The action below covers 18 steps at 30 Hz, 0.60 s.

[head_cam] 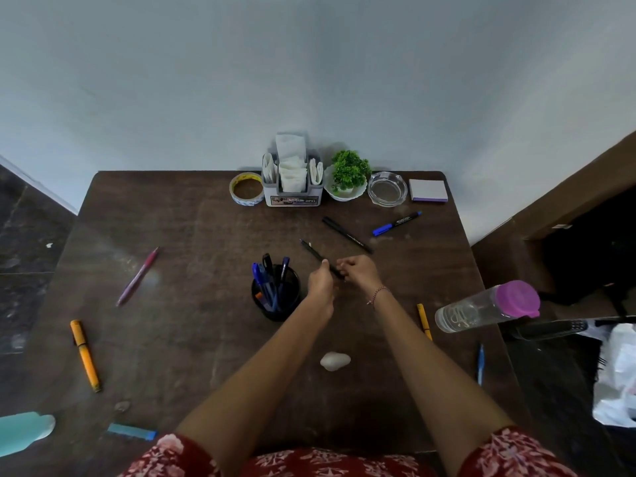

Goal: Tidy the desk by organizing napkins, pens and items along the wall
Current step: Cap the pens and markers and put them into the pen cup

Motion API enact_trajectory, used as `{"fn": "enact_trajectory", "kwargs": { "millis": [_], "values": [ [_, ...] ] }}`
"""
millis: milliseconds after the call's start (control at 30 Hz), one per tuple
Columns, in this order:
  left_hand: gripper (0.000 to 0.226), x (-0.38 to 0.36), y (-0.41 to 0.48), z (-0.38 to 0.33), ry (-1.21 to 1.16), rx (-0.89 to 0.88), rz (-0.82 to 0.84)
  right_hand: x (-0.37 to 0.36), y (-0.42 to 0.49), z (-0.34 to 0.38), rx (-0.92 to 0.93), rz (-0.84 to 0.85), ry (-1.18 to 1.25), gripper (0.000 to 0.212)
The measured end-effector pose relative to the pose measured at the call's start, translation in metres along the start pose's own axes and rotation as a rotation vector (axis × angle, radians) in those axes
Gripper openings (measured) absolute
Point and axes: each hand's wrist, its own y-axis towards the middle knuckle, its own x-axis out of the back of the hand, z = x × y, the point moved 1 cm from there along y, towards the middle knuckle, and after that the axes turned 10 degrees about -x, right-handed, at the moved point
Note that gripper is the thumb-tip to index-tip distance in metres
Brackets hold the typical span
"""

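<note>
Fingers (345,266) pinch one pen (315,254) — black.

- Loose pens (85,356) on the surface (192,235): six.
- Held pen (315,253): one.
- Pens (272,280) in the cup (280,313): perhaps five, bunched and hard to separate.
- Tape (246,189), napkin holder (292,197), plant (349,170), ashtray (387,192), notepad (428,190), bottle (481,308), comb (130,432), white lump (335,360): one each.

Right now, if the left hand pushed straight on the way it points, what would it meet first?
Probably the black marker lying beyond the black pen that the left hand holds; the glass ashtray comes after. Height is unclear, so it might pass above.
</note>
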Motion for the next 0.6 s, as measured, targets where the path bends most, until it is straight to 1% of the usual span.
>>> {"fn": "enact_trajectory", "kwargs": {
  "millis": [100, 200, 333, 500, 600],
  "values": [
    [0.033, -0.001, 0.006, 0.005, -0.024, 0.013, -0.012, -0.002, 0.002, -0.004, 0.033, -0.012, -0.096, 0.023],
    [0.035, -0.002, 0.012, 0.008, -0.050, 0.011, -0.033, -0.003, 0.003, -0.007, 0.062, -0.012, -0.136, 0.024],
    [0.031, -0.001, 0.012, 0.012, -0.054, 0.030, -0.034, -0.004, 0.001, -0.013, 0.070, 0.012, -0.131, 0.025],
    [0.024, 0.004, 0.007, 0.022, 0.015, 0.036, -0.008, -0.002, -0.003, -0.025, 0.019, 0.055, -0.039, 0.026],
    [0.020, 0.005, 0.003, 0.025, 0.056, 0.015, 0.012, 0.002, -0.010, -0.029, 0.029, 0.067, -0.006, 0.025]
  ]
}}
